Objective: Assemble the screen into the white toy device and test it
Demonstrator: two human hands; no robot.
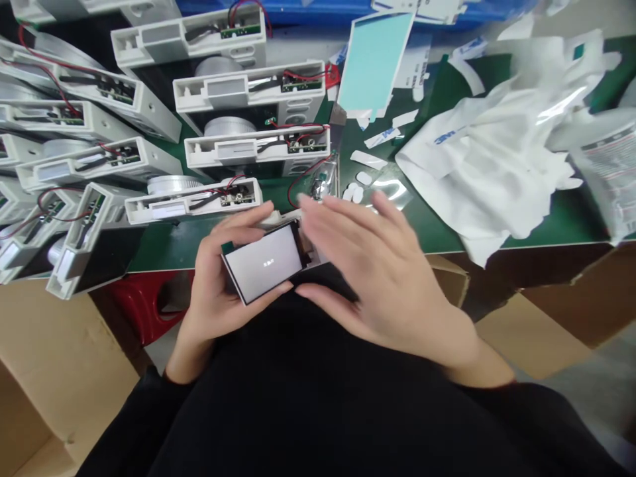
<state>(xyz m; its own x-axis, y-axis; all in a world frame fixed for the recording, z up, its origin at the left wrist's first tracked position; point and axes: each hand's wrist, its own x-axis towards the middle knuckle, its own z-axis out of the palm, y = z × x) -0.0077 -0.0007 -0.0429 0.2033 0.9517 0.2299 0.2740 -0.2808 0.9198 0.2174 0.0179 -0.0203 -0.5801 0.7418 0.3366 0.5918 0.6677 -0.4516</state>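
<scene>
Holding a small screen panel (261, 263) in the middle of the frame, the left hand (223, 285) curls its fingers around the edges, and the right hand (387, 278) sits just beside it, fingers spread apart

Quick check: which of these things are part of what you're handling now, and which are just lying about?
In hand:
black-edged rectangular grey display panel, held by the left hand
right hand, open beside it
small green circuit board on red wire, nearby

Lying about:
white plastic housings with red-black wiring
crumpled white plastic bag
pale teal film sheet
white adhesive pads
</scene>
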